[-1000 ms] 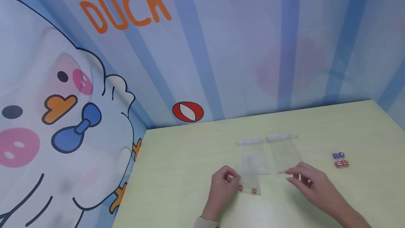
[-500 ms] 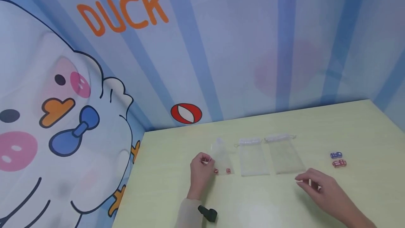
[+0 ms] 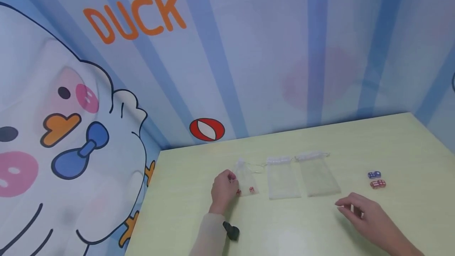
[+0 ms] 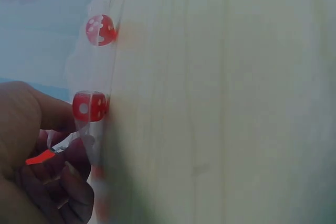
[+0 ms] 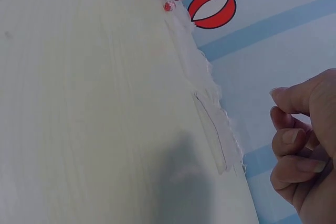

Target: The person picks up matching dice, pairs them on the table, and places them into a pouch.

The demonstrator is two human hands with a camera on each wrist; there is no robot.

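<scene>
With its fingertips the left hand [image 3: 224, 191] pinches the left edge of a sheer white drawstring pouch [image 3: 245, 177], on the left side of the table. Two red dice [image 4: 90, 106] with white pips lie at the pouch's bottom, showing through the mesh; one sits right by the fingers in the left wrist view. The right hand [image 3: 366, 214] hovers over the front right of the table, holding nothing, its fingers loosely curled. Nearest it is a flat sheer pouch [image 3: 319, 177]; another flat pouch [image 3: 283, 181] lies between that one and the dice pouch.
Blue dice [image 3: 374, 174] and red dice [image 3: 378, 184] sit at the right of the table [image 3: 284, 228]. Behind the table stands a blue striped backdrop [image 3: 256, 50] with a printed duck. A black device [image 3: 232, 231] is strapped at the left wrist.
The left hand has carried the pouch with red dice leftward, off the middle pouch, and lowered it to the table's left. The right hand has drawn back slightly from the right pouch.
</scene>
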